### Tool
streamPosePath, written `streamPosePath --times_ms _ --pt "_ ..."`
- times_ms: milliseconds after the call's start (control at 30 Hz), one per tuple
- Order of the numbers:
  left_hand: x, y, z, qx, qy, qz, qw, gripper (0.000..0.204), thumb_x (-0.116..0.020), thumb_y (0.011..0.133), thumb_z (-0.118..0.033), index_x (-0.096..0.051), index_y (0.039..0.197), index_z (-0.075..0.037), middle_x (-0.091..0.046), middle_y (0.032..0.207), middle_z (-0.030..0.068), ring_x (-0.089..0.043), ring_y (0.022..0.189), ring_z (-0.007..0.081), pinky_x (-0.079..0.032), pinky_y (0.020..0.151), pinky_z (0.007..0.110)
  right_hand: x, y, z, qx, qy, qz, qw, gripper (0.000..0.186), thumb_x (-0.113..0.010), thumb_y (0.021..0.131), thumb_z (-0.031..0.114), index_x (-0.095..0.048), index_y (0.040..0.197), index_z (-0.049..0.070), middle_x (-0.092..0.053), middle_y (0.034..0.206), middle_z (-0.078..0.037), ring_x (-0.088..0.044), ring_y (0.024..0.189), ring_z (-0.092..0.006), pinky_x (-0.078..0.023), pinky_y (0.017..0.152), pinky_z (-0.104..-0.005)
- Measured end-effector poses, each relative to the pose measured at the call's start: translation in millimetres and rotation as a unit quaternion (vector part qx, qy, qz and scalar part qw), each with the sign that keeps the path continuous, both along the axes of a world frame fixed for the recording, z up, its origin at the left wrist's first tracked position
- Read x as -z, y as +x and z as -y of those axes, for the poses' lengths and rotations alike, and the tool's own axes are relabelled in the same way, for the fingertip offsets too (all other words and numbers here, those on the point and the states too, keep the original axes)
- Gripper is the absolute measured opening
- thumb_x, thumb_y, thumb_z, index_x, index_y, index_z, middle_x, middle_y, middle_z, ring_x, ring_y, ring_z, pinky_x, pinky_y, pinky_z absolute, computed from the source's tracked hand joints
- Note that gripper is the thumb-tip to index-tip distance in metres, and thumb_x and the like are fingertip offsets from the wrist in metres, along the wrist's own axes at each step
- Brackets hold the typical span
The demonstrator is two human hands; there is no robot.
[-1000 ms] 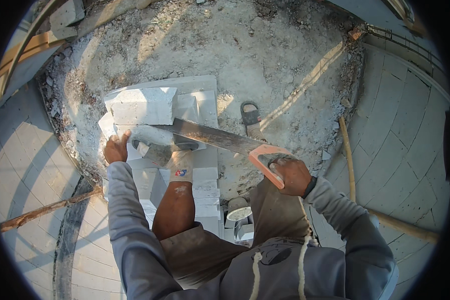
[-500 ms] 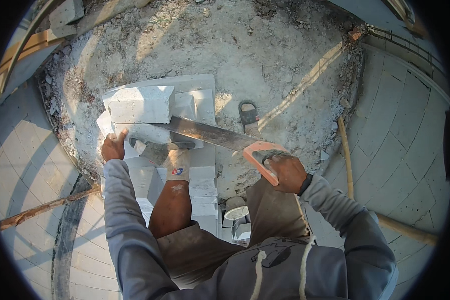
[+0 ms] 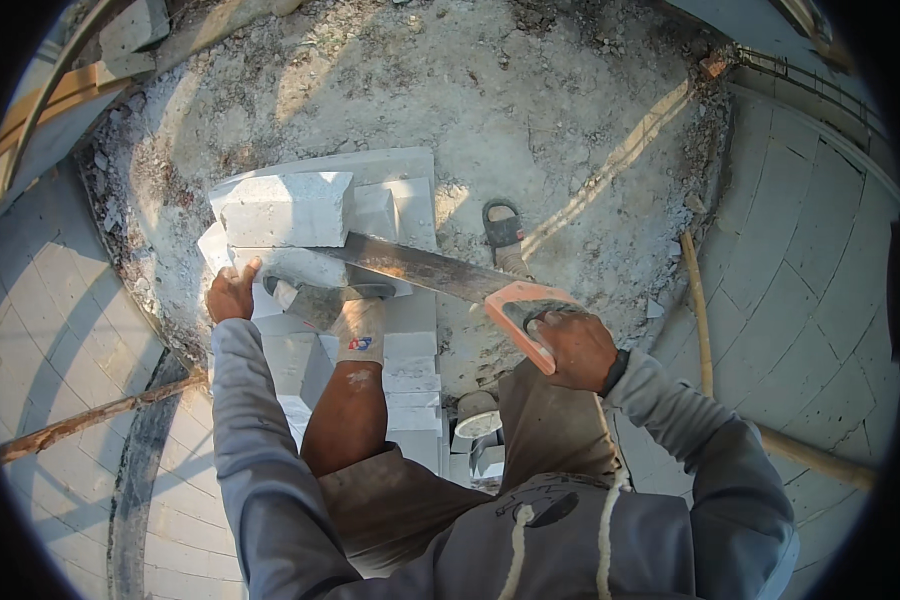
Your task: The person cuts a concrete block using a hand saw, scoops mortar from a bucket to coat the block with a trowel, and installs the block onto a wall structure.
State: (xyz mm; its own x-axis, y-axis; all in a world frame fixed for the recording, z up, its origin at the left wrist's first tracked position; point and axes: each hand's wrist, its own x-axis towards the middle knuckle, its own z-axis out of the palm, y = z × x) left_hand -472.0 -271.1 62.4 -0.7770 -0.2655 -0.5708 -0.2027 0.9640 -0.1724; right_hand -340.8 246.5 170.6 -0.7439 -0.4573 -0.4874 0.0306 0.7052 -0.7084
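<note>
A small red-and-blue label (image 3: 361, 343) sits on the sock.

Bamboo pole (image 3: 698, 310), wooden stick (image 3: 90, 418), rubble

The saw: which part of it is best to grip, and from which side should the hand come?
Grip the saw by its orange loop handle, coming from the person's right, as the right hand does. The loop suits closed fingers, and the long blade lies across the white block, which the left hand steadies.
</note>
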Motion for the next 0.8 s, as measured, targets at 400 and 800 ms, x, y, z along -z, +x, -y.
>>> streamPosePath --times_ms 400,800 --pt "29 6 -17 -0.017 -0.025 -0.022 0.999 0.065 -0.059 0.076 -0.065 -0.068 0.087 -0.003 -0.066 0.087 0.0227 -0.063 0.086 0.0415 -0.047 0.079 0.047 42 -63 100 -0.029 0.001 0.149 0.988 0.021 -0.064 0.068 0.013 -0.062 0.085 0.001 -0.066 0.079 -0.020 -0.066 0.077 -0.0349 -0.052 0.069 -0.0444" --pt "0 -9 -43 -0.012 -0.033 0.065 0.997 0.062 -0.060 0.075 -0.064 -0.070 0.089 -0.004 -0.067 0.089 0.0206 -0.063 0.087 0.0388 -0.047 0.080 0.044 29 -74 135 0.012 0.012 0.122 0.992 0.022 -0.064 0.069 0.019 -0.068 0.084 0.004 -0.068 0.082 -0.015 -0.067 0.079 -0.0309 -0.052 0.071 -0.0410"
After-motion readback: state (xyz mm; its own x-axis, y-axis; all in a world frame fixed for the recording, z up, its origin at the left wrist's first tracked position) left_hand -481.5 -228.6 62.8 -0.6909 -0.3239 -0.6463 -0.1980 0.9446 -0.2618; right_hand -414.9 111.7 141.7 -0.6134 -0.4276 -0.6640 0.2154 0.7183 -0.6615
